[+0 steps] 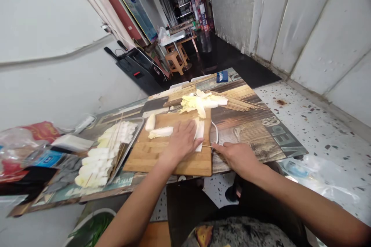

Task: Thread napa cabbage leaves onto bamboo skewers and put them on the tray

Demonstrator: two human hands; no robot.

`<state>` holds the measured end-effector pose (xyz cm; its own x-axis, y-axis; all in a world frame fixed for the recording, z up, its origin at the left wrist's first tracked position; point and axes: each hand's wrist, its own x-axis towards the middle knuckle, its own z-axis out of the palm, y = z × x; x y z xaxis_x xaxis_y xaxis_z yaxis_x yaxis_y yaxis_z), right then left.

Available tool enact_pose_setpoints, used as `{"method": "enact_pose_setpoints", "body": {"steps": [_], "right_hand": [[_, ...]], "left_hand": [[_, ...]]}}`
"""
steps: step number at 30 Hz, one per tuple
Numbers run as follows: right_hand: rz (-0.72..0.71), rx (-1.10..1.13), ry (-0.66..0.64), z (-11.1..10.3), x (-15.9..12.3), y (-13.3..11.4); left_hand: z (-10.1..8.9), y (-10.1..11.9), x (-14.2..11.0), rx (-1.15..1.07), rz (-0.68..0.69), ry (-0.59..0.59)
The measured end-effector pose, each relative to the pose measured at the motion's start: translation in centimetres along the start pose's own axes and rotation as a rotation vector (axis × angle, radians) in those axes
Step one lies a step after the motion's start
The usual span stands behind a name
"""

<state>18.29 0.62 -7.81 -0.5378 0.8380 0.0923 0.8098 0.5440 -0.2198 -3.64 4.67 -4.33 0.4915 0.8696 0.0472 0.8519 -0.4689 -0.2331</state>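
Observation:
My left hand (183,139) lies flat, fingers stretched out, pressing a pale cabbage piece (199,127) onto the wooden cutting board (165,158). At the board's right edge, my right hand (236,157) is closed on a thin wooden skewer (207,146). The skewer points left toward the cabbage under my left hand; whether its tip is inside the leaf is hidden. A cabbage roll (161,132) lies left of my left fingers, with a shorter roll (150,122) behind it. Just beyond the board is a heap of yellow-white cabbage leaves (197,103).
Left of the board, a metal tray (137,133) holds several skewered cabbage rolls (95,166). Loose skewers (242,103) lie at the back right, near a blue box (222,76). A knife with a wooden handle (173,102) rests behind the board. Plastic bags (21,142) crowd the left end.

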Motion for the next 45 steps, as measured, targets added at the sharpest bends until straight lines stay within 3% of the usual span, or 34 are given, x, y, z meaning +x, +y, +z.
{"method": "enact_pose_setpoints", "body": {"steps": [4, 7, 10, 14, 20, 23, 27, 31, 33, 36, 38, 41, 45], "right_hand": [[-0.015, 0.013, 0.052, 0.3, -0.1, 0.0], [-0.018, 0.020, 0.107, 0.6, -0.3, 0.0], [-0.033, 0.024, 0.170, 0.8, -0.5, 0.0], [-0.062, 0.026, 0.234, 1.3, -0.5, -0.2], [-0.104, 0.023, 0.265, 1.0, 0.9, -1.9], [-0.110, 0.031, 0.278, -0.1, 1.5, -2.0], [-0.061, 0.062, 0.347, -2.0, 0.3, 0.2], [-0.014, 0.398, 0.480, -3.7, -2.3, 2.8], [0.020, 0.578, 0.493, -4.3, -3.4, 3.1], [0.055, 0.696, 0.473, -4.7, -4.6, 2.2], [0.020, 0.686, 0.477, -4.9, -5.2, 1.3], [-0.083, 0.596, 0.466, -5.3, -6.0, 0.3], [-0.157, 0.460, 0.440, -5.8, -6.7, -0.2]], "left_hand": [[-0.6, -1.0, 1.0, -0.045, -0.035, 0.024], [-1.8, -2.5, 3.5, -0.088, -0.012, 0.054], [-2.5, -3.5, 7.5, -0.182, -0.187, -0.004], [-1.6, -4.4, 12.7, -0.228, -0.503, -0.010], [0.5, -4.9, 16.8, -0.490, -0.644, -0.063], [0.0, -4.2, 16.9, -0.673, -0.656, 0.045], [-3.4, -3.7, 13.6, -0.917, -0.597, 0.320], [-8.1, -4.4, 5.7, -1.180, -0.461, 0.513], [-9.1, -4.1, 1.3, -1.262, -0.478, 0.552], [-8.2, -2.1, -3.6, -1.371, -0.558, 0.577], [-6.8, -0.1, -5.4, -1.508, -0.567, 0.567], [-5.1, 2.2, -6.5, -1.764, -0.617, 0.548], [-4.9, 3.2, -7.2, -1.923, -0.667, 0.471]]}}
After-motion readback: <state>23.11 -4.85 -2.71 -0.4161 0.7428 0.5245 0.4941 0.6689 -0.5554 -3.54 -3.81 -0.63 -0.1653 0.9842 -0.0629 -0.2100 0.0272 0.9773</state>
